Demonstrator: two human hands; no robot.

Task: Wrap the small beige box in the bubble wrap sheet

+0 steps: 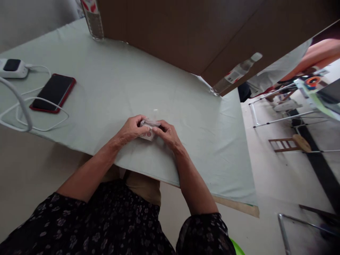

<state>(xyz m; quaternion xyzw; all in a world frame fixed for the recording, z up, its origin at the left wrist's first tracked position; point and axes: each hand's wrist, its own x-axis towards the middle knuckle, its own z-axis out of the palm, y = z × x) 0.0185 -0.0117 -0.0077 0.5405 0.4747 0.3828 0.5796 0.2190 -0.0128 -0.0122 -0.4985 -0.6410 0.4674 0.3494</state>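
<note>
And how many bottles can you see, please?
2: one bottle at the left end of the cardboard, another bottle by its right-hand panel; more may be hidden.

This looks like an indoor makeshift workroom, though whether in a home or a workshop cannot be told. A pale green cloth covers the tabletop [111, 81], clear plastic bottles [233, 75] stand against a tall brown cardboard panel [170, 32], and a brown slatted wooden chair [284, 144] stands on the pale smooth floor [261, 159].
</note>
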